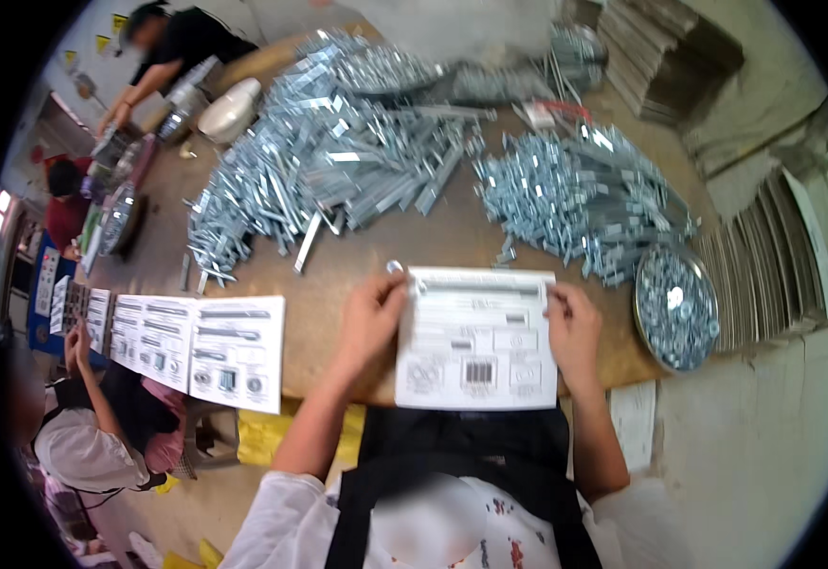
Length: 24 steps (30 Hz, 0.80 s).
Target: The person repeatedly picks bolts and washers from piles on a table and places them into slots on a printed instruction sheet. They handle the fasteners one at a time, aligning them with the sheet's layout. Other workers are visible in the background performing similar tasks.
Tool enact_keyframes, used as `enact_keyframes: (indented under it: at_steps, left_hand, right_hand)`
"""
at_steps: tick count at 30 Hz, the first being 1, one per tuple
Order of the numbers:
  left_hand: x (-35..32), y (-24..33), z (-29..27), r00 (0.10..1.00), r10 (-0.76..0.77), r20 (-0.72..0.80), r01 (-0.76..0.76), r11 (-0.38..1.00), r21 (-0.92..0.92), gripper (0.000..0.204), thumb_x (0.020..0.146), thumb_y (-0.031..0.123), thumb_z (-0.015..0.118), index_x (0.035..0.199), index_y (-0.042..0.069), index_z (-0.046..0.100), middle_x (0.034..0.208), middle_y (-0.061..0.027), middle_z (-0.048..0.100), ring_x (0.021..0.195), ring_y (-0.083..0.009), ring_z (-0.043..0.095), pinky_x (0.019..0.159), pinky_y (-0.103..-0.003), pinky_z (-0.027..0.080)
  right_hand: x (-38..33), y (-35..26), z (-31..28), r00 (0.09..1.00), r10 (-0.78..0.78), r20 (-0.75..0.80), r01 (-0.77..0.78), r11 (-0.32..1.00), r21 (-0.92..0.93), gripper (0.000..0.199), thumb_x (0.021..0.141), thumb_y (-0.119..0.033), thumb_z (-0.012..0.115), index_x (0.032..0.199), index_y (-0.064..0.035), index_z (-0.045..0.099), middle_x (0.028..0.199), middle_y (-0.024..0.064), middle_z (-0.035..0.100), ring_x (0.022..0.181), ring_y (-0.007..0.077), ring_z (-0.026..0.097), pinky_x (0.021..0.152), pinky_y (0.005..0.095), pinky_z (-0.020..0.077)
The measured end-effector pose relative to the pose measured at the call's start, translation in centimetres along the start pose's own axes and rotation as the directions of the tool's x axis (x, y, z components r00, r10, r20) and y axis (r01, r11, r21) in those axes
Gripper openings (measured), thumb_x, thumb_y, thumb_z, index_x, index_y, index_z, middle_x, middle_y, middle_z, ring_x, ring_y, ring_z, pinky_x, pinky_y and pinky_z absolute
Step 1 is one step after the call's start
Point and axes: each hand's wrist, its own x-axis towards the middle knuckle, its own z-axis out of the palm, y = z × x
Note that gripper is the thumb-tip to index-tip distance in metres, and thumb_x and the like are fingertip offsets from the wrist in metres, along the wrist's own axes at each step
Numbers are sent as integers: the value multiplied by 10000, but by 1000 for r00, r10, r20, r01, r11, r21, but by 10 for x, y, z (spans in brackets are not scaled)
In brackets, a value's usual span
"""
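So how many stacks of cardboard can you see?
2: one at the upper right, the other below it, beside the round bowl. More could be hidden behind these.

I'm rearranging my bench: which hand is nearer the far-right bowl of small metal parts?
Right. Your right hand, at the right edge of the white printed sheet, is left of the bowl, apart from it; your left hand is farther, at the sheet's left edge.

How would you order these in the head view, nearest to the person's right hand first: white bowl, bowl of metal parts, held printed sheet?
1. Held printed sheet: touching the right hand.
2. Bowl of metal parts: to its right.
3. White bowl: far upper left.
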Motion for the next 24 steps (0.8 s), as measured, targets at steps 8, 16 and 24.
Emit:
enact_keyframes:
  at_steps: [8, 16, 24]
  left_hand:
    - [10, 21, -6, 986, 86, 145, -108, 982, 152, 328, 885, 18, 670, 1209, -16, 639, 1046, -44, 642, 927, -116, 601, 840, -256, 501]
    - [16, 33, -3, 973, 133, 190, -186, 935, 301, 228, 856, 32, 694, 1078, -18, 678, 942, -51, 589, 833, -140, 600, 749, -257, 490]
    - [36, 30, -13, 954, 119, 276, -204, 930, 306, 254, 844, 218, 712, 1004, 20, 722, 918, -135, 665, 808, -294, 658, 711, -381, 519]
  right_hand:
    - [8, 2, -9, 992, 121, 35, -122, 991, 58, 202, 865, -4, 621, 1061, 17, 666, 914, 113, 669, 676, 150, 661, 609, 274, 507]
    - [30, 3, 2, 988, -99, 115, 117, 981, -157, 147, 792, -47, 712, 935, -17, 723, 843, 109, 653, 641, 234, 620, 593, 322, 490]
    - [28, 2, -2, 988, -88, 131, 106, 984, -143, 238, 774, -7, 712, 1012, -19, 705, 783, 82, 631, 579, 152, 557, 546, 267, 447]
